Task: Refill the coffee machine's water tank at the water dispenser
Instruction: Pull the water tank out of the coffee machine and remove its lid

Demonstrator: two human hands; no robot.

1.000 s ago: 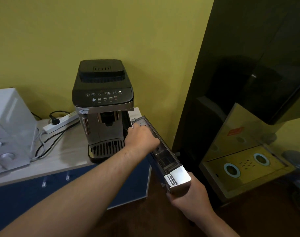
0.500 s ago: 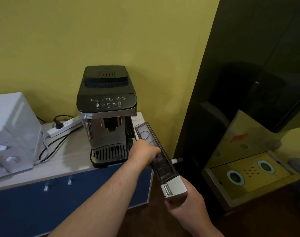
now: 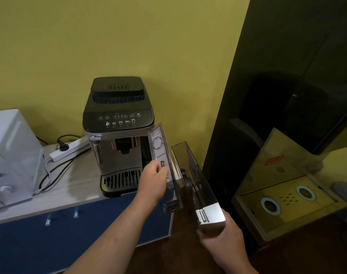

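The black and silver coffee machine (image 3: 117, 135) stands on a light countertop. Its long clear water tank (image 3: 196, 182), with a white front end, is out of the machine and tilted in the air to its right. My right hand (image 3: 226, 240) grips the tank from below at the white end. My left hand (image 3: 155, 180) holds the tank's clear flat lid (image 3: 158, 149), lifted off and standing upright just left of the tank. The white water dispenser (image 3: 12, 155) sits at the far left of the counter.
A white power strip (image 3: 70, 149) with black cables lies behind the machine. Blue cabinet doors (image 3: 50, 234) are under the counter. A tall black glossy cabinet (image 3: 287, 95) stands to the right, a yellow tray (image 3: 287, 200) with two round openings beside it.
The tank has come fully out of the machine toward me. My left hand has lifted the lid off the tank, and lid and tank are now apart.
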